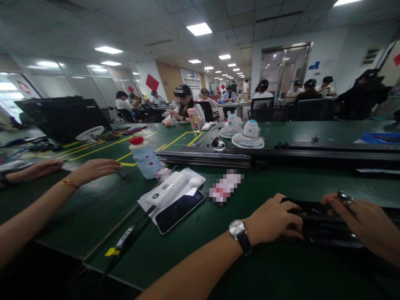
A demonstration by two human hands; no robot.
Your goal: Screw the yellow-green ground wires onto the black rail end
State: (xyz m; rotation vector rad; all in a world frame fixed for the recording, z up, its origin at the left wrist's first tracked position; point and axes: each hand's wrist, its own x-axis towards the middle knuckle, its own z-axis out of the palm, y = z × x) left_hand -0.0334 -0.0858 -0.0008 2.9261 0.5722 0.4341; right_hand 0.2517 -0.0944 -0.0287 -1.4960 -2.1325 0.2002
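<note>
My left hand point(276, 218), with a watch on its wrist, reaches in from the bottom. Its fingers curl over the left end of a long black bar point(331, 233), the thumb on the near side. At the right, my right hand point(359, 218) is closed above the same bar, fingers pinched together. A small shiny metal piece point(345, 197) shows at its fingers; whether it is held or worn I cannot tell. Small parts on the bar between the hands are too dark to name.
A phone point(180, 211), a white device on papers point(168, 189), a blue bottle point(145, 160) and a blurred pink item point(226, 187) lie left. Farther back are two fans point(249, 135) and long bars point(206, 158). A co-worker's hand point(96, 170) reaches in from the left.
</note>
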